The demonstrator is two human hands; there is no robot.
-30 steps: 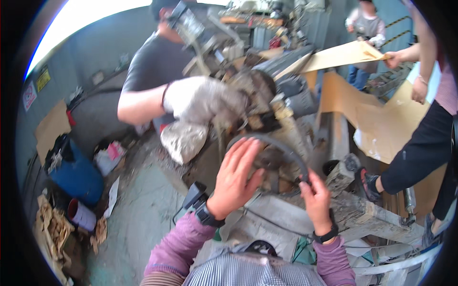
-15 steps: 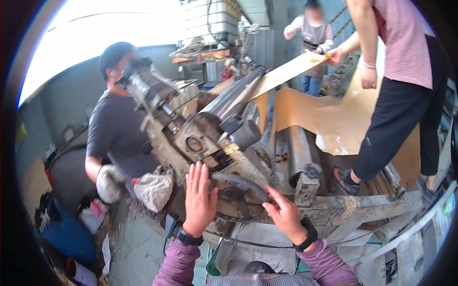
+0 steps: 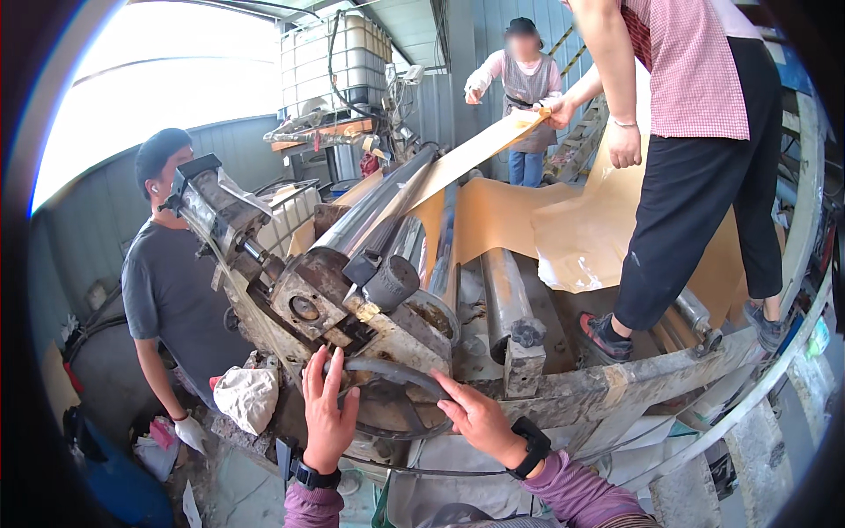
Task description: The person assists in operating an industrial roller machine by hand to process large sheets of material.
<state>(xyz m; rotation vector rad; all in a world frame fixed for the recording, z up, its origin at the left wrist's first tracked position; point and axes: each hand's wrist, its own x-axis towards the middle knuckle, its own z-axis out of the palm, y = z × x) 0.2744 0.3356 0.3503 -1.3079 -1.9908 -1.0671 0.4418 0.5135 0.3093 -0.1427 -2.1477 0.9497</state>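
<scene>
A dark round handwheel (image 3: 392,368) sits low on the near end of a worn roller machine (image 3: 304,304). My right hand (image 3: 482,421) holds the right side of its rim, the thumb on one side and the fingers on the other. My left hand (image 3: 329,421) is at the rim's left side, fingers stretched and spread, not wrapped round it. A wide brown sheet (image 3: 493,216) runs over the rollers (image 3: 506,295). Another person's hand (image 3: 556,112) grips a raised strip (image 3: 480,154) of the sheet at the far right.
One person (image 3: 687,158) in dark trousers stands on the frame at right. A gloved co-worker (image 3: 172,282) stands at left, near a whitish cloth bundle (image 3: 248,398) and a blue barrel (image 3: 123,484). Another person (image 3: 524,88) is at the back, near a caged white tank (image 3: 334,66).
The view has shifted, so the machine and people sit further left. My left hand's fingers have spread apart. The gloved co-worker's arm now hangs lower.
</scene>
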